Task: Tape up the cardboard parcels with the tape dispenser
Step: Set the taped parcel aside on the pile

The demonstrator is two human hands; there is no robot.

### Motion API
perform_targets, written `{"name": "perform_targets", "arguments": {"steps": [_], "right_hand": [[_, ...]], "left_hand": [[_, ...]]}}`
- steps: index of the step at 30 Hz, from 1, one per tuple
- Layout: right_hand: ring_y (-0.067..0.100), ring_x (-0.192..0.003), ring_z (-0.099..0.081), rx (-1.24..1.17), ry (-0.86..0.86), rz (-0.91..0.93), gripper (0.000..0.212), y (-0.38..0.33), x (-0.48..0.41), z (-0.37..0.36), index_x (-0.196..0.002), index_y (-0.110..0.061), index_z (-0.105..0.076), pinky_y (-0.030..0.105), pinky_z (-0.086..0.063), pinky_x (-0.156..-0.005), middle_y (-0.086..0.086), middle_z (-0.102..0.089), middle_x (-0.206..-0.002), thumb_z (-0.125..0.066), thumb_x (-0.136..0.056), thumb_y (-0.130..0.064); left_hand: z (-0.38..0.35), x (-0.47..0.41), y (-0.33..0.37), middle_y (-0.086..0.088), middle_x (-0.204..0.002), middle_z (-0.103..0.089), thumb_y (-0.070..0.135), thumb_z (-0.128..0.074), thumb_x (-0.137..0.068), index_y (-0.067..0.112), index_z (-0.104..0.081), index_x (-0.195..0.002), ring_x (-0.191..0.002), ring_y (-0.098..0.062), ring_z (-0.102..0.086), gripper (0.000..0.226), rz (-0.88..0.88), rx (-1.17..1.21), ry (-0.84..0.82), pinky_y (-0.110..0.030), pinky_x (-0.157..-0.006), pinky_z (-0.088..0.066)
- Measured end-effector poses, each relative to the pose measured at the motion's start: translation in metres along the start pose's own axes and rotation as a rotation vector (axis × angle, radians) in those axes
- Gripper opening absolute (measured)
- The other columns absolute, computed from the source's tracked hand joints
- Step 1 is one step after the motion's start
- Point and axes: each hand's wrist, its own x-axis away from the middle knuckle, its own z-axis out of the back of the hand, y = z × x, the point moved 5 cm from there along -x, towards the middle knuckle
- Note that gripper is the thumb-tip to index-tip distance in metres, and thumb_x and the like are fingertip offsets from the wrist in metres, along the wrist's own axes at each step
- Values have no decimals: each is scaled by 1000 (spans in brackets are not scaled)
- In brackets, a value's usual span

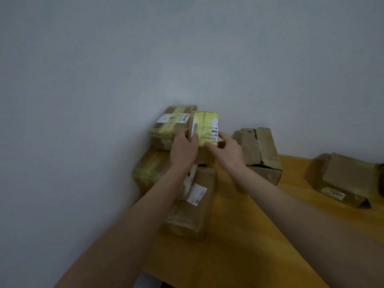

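Observation:
A small parcel wrapped in yellowish tape, with barcode labels on top, sits high on the stack by the wall. My left hand grips its left side, thumb on top. My right hand holds its right side, fingers along the near edge. Behind it lies a taped parcel with a white label. Below are a long parcel and another taped one. No tape dispenser is in view.
A wooden table stands against a pale wall. A torn, split-top box sits right of the stack. A crumpled box lies at the far right edge.

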Motion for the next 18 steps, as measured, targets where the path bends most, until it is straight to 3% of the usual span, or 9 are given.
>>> {"name": "perform_targets", "arguments": {"steps": [5, 8, 13, 16, 18], "right_hand": [[7, -90, -63, -17, -33, 54, 50, -27, -3, -29, -133, -27, -53, 34, -57, -79, -9, -67, -112, -66, -87, -42], [7, -94, -59, 14, 24, 87, 51, -48, -14, -37, -134, -27, -52, 35, -55, -81, -12, -63, -112, -65, -87, -45], [13, -104, -60, -31, 28, 84, 44, -76, -51, -58, -133, -24, -54, 34, -54, -86, -4, -65, -121, -63, -91, -34], [9, -97, -58, -25, 25, 62, 38, -86, -79, -76, -129, -26, -57, 20, -47, -71, -5, -65, -120, -60, -91, -24], [12, -93, -57, -23, 33, 48, 40, -91, -97, -90, -128, -24, -57, 22, -46, -71, -2, -66, -117, -57, -88, -16]], "left_hand": [[39, -14, -10, -7, -133, -55, 30, -50, -96, 14, -49, -136, -116, -22, -54, 43, 0, 10, 33, -39, -97, -46], [54, -29, -9, -9, -131, -54, 28, -49, -97, 14, -49, -137, -113, -24, -55, 43, -16, 55, 36, -45, -95, -49], [70, -75, -4, -11, -129, -53, 24, -49, -97, 17, -50, -138, -110, -21, -55, 42, -24, 59, 63, -34, -91, -50], [73, -106, -6, -9, -126, -58, 21, -48, -97, 15, -55, -132, -109, -20, -55, 37, -61, 45, 66, -27, -83, -45], [75, -126, -9, -8, -122, -61, 17, -45, -97, 14, -58, -129, -103, -18, -55, 34, -71, 66, 84, -25, -79, -42]]}}
